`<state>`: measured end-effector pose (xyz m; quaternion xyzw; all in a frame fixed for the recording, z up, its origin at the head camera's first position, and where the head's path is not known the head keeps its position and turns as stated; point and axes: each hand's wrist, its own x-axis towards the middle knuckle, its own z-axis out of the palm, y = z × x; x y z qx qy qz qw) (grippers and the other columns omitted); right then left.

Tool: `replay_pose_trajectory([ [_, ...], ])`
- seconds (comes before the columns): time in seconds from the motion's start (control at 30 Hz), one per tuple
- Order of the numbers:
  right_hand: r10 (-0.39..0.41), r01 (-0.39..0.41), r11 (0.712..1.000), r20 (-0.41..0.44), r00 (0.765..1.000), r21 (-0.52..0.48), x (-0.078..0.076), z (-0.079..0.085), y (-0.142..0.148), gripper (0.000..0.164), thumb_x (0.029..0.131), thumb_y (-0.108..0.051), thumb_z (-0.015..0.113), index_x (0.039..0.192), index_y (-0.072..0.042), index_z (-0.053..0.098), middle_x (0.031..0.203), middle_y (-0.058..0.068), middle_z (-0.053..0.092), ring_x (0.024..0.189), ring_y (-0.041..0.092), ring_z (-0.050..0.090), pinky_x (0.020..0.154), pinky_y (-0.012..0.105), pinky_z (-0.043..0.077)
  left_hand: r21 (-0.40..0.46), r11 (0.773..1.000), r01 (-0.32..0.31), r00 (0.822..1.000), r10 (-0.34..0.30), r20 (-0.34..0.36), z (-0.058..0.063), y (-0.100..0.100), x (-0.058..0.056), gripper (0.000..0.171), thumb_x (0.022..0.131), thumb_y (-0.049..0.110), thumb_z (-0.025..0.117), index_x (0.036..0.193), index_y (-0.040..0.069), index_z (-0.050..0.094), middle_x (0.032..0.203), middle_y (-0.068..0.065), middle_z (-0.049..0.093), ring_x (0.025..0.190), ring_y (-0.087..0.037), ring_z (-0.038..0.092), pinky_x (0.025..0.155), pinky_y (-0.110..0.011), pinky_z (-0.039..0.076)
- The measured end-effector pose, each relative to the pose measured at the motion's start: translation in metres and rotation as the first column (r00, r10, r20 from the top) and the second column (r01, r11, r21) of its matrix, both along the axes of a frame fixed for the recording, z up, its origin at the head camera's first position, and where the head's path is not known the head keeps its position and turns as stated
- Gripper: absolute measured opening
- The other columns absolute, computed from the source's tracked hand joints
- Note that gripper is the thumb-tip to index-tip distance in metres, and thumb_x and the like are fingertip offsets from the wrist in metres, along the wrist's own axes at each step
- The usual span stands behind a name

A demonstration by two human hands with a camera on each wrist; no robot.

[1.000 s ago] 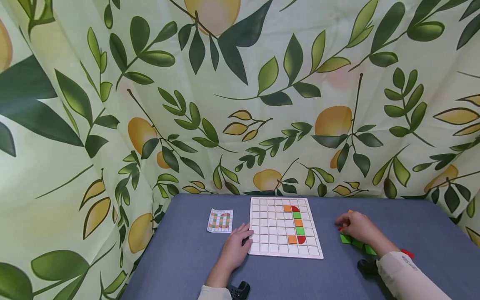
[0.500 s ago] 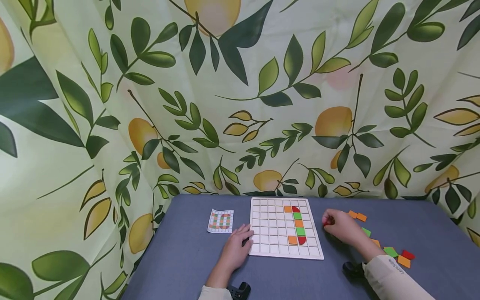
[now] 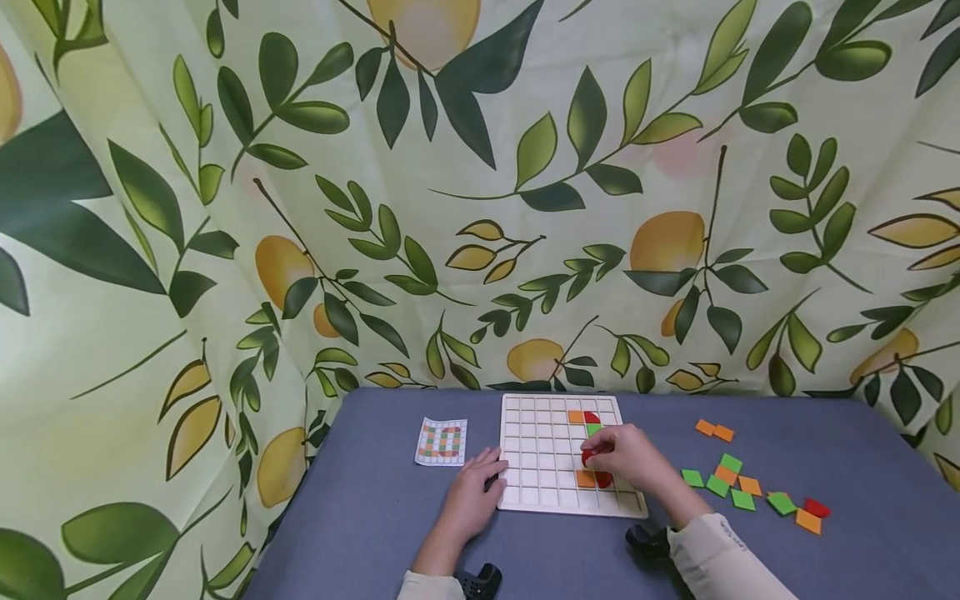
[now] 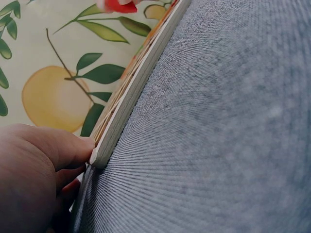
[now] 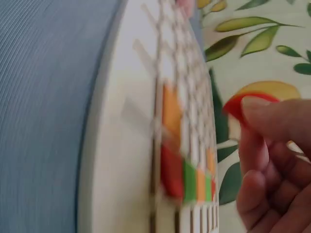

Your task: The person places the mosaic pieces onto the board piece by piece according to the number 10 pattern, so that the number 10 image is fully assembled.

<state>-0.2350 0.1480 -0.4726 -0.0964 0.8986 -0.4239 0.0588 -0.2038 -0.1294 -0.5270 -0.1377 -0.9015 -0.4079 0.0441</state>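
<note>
My right hand [image 3: 632, 457] is over the right half of the white grid board [image 3: 528, 477], pinching a red tile with a curved edge [image 5: 235, 106] between thumb and fingertips. In the right wrist view that tile is held apart from the board's surface. Orange, green and red tiles sit in the board's cells; an orange tile [image 3: 585, 479] and a red rounded tile [image 3: 603, 480] show below the hand, which covers some others. My left hand [image 3: 472, 490] rests at the board's left edge, its thumb touching the rim and its fingers fairly straight on the cloth.
A small card [image 3: 441, 442] printed with a coloured grid pattern lies left of the board. Several loose green and orange tiles [image 3: 743, 499] and one red tile [image 3: 817, 507] are scattered to the right. Two orange tiles [image 3: 714, 430] lie farther back. A patterned curtain [image 3: 480, 275] hangs behind the table.
My right hand has moved left from the loose tiles to above the board, carrying the red tile. The scattered tiles are uncovered now. My left hand has stayed in place.
</note>
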Motion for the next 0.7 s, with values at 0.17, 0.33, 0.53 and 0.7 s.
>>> replay_pose_trajectory([
  [0.17,-0.078,0.079,0.996,0.028,0.997,-0.033,0.004,-0.003,-0.019,0.02,0.082,-0.005,0.076,0.102,-0.007,0.077,0.088,0.001,0.069,0.077,0.015,0.056,0.061,0.025,0.049,-0.004,1.0,-0.005,1.0,0.005,0.009,-0.001,-0.001,-0.001,0.03,0.094,0.01,0.062,0.123,0.004,0.068,0.143,-0.008,0.056,0.139,-0.031,0.045,0.118,-0.052,0.03],
  [0.33,-0.2,0.203,0.978,0.048,0.979,-0.052,0.005,-0.003,-0.032,0.017,0.08,-0.007,0.078,0.097,-0.009,0.076,0.082,0.002,0.065,0.076,0.017,0.054,0.06,0.025,0.046,-0.005,1.0,-0.01,1.0,0.01,0.004,-0.001,-0.001,-0.003,0.03,0.095,0.01,0.062,0.124,0.004,0.068,0.143,-0.008,0.056,0.139,-0.031,0.045,0.118,-0.052,0.03],
  [0.53,-0.186,0.187,0.982,0.026,0.982,-0.031,0.009,-0.009,-0.037,0.004,0.081,-0.008,0.076,0.083,-0.011,0.077,0.082,-0.002,0.07,0.072,0.014,0.053,0.062,0.026,0.044,-0.004,1.0,-0.009,1.0,0.009,0.007,0.003,0.0,-0.005,0.03,0.094,0.01,0.062,0.123,0.004,0.068,0.142,-0.009,0.057,0.139,-0.031,0.045,0.118,-0.052,0.03],
  [0.7,-0.122,0.123,0.992,-0.045,0.992,0.03,0.01,-0.019,-0.041,0.004,0.083,-0.005,0.074,0.081,-0.007,0.077,0.08,-0.001,0.07,0.069,0.012,0.052,0.06,0.025,0.044,-0.018,1.0,-0.005,1.0,0.005,0.008,0.002,-0.001,-0.003,0.03,0.094,0.01,0.062,0.123,0.004,0.069,0.141,-0.009,0.057,0.138,-0.031,0.046,0.117,-0.053,0.031],
])
